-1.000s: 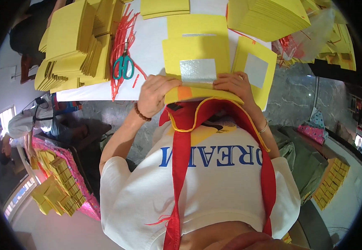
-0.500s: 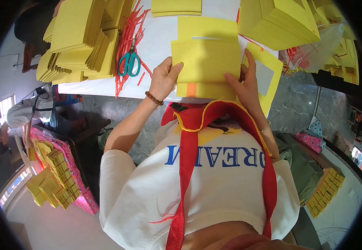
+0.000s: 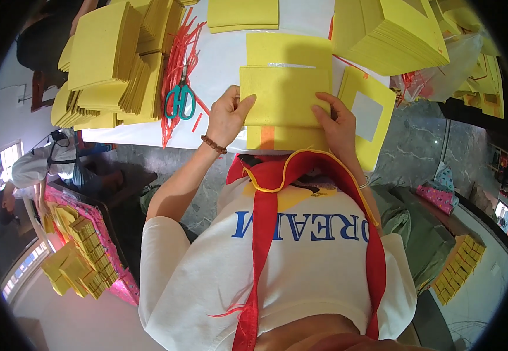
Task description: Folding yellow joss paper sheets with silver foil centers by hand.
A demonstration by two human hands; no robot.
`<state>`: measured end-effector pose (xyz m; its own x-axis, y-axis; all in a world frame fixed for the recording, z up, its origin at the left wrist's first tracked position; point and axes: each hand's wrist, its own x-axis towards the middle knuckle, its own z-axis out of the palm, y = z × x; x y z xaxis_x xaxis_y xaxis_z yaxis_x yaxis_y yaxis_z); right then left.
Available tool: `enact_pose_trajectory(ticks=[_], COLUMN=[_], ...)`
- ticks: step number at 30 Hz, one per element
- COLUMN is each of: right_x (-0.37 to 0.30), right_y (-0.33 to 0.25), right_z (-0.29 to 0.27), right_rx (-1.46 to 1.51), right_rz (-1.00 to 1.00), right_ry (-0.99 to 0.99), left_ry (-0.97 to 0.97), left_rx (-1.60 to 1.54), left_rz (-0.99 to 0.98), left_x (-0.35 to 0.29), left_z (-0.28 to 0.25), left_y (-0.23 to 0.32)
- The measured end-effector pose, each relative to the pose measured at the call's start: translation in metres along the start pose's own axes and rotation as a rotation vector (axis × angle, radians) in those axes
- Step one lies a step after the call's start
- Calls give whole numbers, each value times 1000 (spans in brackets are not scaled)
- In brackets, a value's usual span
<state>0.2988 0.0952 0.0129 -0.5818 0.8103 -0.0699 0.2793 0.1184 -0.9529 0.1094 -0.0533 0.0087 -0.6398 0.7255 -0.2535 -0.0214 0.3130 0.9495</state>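
My left hand (image 3: 229,119) grips the left edge of a flat yellow paper piece (image 3: 286,96), thumb on top and fingers along its side. At its right edge, my right hand (image 3: 340,127) is closed, with thumb and index finger on the paper. It lies over another yellow paper piece (image 3: 289,48), which shows above and below it. An orange strip (image 3: 267,138) crosses the lower part. Beside my right hand, a yellow sheet (image 3: 353,82) with a pale rectangular area overhangs the table's front edge.
Teal-handled scissors (image 3: 179,102) lie on red strips (image 3: 174,64), left of my hands. Yellow paper stacks stand at left (image 3: 99,50) and right (image 3: 385,41). The white table (image 3: 143,133) ends before my red apron (image 3: 300,167). Another person (image 3: 46,161) is at far left.
My right index finger has come down from pointing away to rest at the paper's right edge. My left hand keeps its hold. The whole view has shifted slightly.
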Motion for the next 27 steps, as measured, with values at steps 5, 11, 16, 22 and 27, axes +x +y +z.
enact_pose_trajectory(ticks=[5, 11, 16, 22, 27], right_x=[-2, -2, -4, -4, -5], right_y=[-5, -2, -9, -6, -21], right_z=[1, 1, 3, 1, -1], right_rx=[22, 18, 21, -33, -128], right_rz=[34, 26, -21, 11, 46], right_ry=[1, -5, 40, 29, 4], left_ry=[28, 23, -19, 120, -68], left_rx=[55, 146, 270, 840, 1028], left_rz=[43, 54, 39, 710, 782], left_x=[-4, -7, -1, -3, -5], left_z=[1, 1, -6, 16, 51], left_y=[13, 24, 35, 67, 52])
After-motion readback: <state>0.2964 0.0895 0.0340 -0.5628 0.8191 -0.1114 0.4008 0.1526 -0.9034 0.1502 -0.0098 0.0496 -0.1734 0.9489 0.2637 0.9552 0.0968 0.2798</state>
